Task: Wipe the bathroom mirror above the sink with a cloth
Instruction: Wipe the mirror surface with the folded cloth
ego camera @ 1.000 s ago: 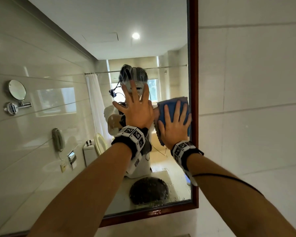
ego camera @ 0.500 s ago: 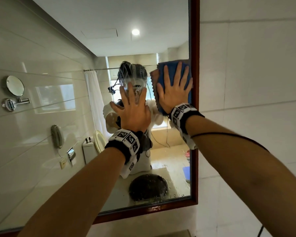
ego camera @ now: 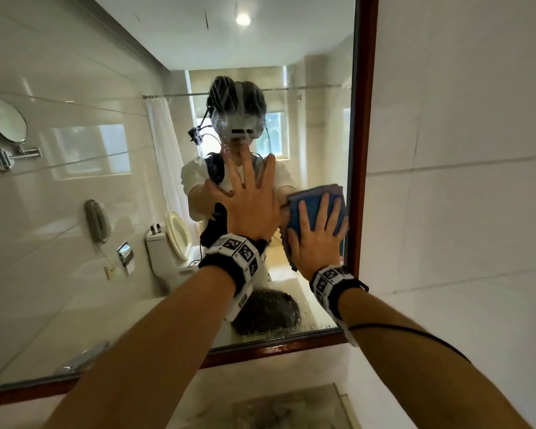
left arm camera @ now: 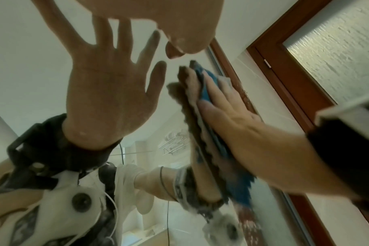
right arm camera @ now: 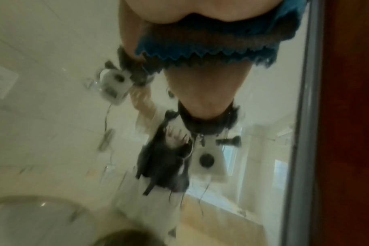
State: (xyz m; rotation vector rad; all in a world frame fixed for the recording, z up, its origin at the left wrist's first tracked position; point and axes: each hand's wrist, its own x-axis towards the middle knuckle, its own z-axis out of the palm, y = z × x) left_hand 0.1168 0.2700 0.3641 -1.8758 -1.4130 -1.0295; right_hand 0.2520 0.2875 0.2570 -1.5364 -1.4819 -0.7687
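Observation:
The mirror point(ego camera: 106, 187) has a brown wooden frame point(ego camera: 361, 150). My left hand point(ego camera: 248, 196) lies flat on the glass with fingers spread and holds nothing. Just to its right, my right hand point(ego camera: 317, 233) presses a folded blue cloth point(ego camera: 310, 202) flat against the glass, close to the frame's right side, fingers straight. In the left wrist view the right hand point(left arm camera: 232, 116) covers the cloth point(left arm camera: 206, 86), whose reflection shows beside it. The right wrist view is blurred and shows the cloth's zigzag edge point(right arm camera: 200, 51) under the heel of the hand.
White tile wall point(ego camera: 461, 181) runs right of the frame. The dark sink basin point(ego camera: 265, 314) is reflected low in the mirror, among water drops. A countertop point(ego camera: 260, 407) lies below. A toilet point(ego camera: 167, 243) and a round wall mirror point(ego camera: 8, 120) appear as reflections.
My right hand slid the cloth up along the mirror's right edge, then back down to beside the left hand. The left hand stayed flat on the glass.

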